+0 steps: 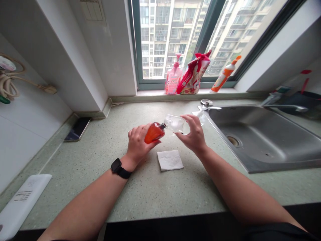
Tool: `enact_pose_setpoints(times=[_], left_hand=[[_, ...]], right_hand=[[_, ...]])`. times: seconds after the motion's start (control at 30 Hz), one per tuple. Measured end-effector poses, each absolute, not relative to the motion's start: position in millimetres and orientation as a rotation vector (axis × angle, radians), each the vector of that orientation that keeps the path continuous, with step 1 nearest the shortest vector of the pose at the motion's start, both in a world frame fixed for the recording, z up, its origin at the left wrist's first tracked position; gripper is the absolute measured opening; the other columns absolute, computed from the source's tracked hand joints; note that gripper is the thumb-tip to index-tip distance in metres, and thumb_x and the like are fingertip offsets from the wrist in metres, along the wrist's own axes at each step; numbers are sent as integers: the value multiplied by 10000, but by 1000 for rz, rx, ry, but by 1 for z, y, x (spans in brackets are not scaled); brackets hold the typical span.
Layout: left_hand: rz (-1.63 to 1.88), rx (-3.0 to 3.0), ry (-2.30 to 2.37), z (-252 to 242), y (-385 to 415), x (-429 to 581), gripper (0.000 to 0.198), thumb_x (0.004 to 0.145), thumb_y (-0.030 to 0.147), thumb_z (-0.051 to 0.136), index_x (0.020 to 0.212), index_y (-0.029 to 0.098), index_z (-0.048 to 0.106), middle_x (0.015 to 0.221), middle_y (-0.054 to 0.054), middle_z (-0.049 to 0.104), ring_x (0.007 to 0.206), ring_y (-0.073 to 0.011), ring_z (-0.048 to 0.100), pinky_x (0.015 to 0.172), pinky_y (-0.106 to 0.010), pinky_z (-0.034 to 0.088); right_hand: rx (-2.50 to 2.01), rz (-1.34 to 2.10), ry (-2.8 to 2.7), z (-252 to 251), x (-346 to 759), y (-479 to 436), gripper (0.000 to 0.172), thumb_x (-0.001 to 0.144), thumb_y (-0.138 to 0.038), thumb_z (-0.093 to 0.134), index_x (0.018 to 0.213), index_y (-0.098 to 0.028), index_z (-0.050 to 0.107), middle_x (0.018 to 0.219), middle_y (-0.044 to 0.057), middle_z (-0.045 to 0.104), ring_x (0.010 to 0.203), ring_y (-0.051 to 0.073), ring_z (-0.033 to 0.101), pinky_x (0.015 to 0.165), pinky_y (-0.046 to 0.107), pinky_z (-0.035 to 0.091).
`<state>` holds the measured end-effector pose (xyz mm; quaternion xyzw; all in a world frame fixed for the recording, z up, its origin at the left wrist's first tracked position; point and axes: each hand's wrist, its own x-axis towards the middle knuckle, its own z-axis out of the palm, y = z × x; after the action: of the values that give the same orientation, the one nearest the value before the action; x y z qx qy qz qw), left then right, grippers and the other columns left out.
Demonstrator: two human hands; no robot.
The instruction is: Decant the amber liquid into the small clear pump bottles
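Observation:
My left hand (140,140), wearing a black watch on its wrist, is wrapped round a bottle of red-orange liquid (153,134). That bottle leans to the right, and its dark threaded neck is uncapped. Between the thumb and fingers of my right hand (193,134) is a clear plastic bottle (175,123), tipped on its side with its narrow end toward the red bottle's neck. The two necks are close together; I cannot tell whether they touch. Below them on the counter lies a folded white tissue (170,160). A clear pump top (201,113) rests beyond my right hand, partly hidden.
A steel sink (263,134) with a faucet is at the right. On the windowsill stand a pink pump bottle (173,78), a red bag (194,73) and an orange-white bottle (224,76). A phone (77,129) and a long white device (25,201) lie at the left.

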<state>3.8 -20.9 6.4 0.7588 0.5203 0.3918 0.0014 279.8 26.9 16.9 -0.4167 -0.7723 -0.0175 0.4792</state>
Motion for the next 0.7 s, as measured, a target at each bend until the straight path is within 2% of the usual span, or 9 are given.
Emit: enact_pose_setpoints(times=[0.2, 0.5, 0.7], left_hand=[[1236, 2369, 1643, 4, -19, 7, 822, 875, 755, 741, 1530, 296, 551, 1334, -111, 720, 1151, -347, 627, 1019, -492, 407], [1285, 2336, 1629, 0, -13, 15, 829, 872, 726, 766, 1535, 284, 536, 1352, -118, 713, 1156, -347, 629, 1045, -507, 427], [1327, 2320, 1614, -3, -11, 18, 829, 873, 728, 761, 1536, 292, 522, 1356, -121, 707, 1171, -352, 630, 1053, -512, 440]], right_hand=[[-1027, -79, -1906, 20, 279, 26, 753, 806, -211, 755, 1498, -385, 515, 1342, 91, 597, 1290, 373, 602, 1132, 635, 553], [-1036, -124, -1893, 25, 280, 24, 776, 822, -197, 747, 1537, -382, 510, 1345, 102, 593, 1293, 382, 605, 1131, 642, 556], [-1027, -133, -1881, 27, 279, 23, 851, 836, -169, 734, 1601, -427, 465, 1373, 99, 578, 1282, 382, 618, 1125, 656, 571]])
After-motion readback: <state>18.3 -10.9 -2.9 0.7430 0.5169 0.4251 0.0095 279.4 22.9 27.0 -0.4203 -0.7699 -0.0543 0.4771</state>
